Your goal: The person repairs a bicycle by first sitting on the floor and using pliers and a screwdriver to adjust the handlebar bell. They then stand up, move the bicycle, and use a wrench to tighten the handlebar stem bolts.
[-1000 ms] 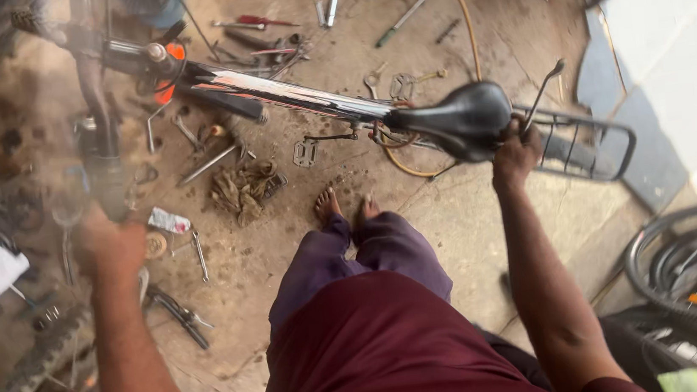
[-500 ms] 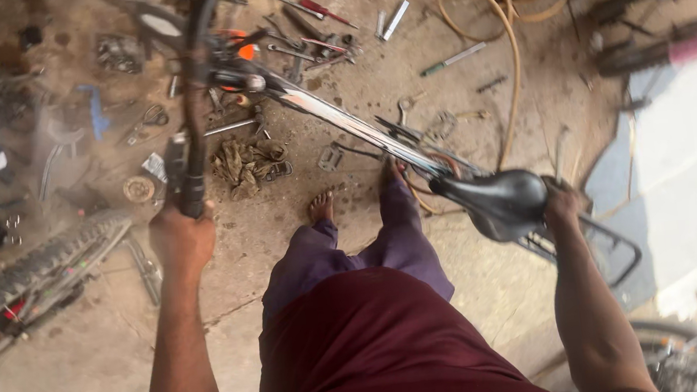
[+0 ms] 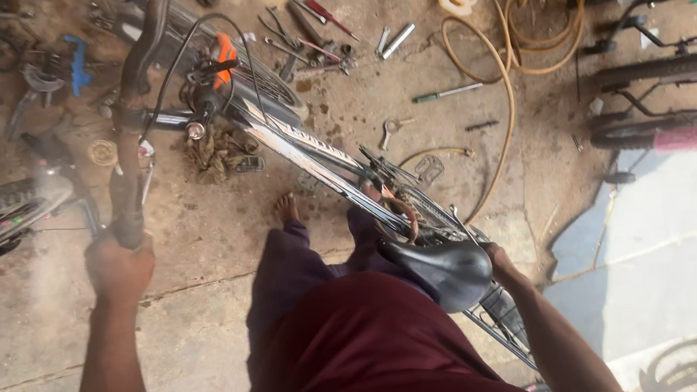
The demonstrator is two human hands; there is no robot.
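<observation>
Standing over a bicycle (image 3: pixel 310 153) on the dirt floor (image 3: pixel 37 328), left hand (image 3: pixel 119 265) in closed grip on the handlebar end (image 3: pixel 129 200), right hand (image 3: pixel 498 260) behind the black saddle (image 3: pixel 441 271), its grip hidden, tools (image 3: pixel 310 21) scattered beyond.

Left hand (image 3: pixel 119 267) closed in a fist, arm extended forward; right hand (image 3: pixel 498 260) mostly hidden, arm reaching forward, slightly bent.

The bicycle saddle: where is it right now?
In the head view, the black saddle sits low and right of centre, just above the person's maroon-clad lap, with the right hand at its right edge and the rear rack behind.
</observation>
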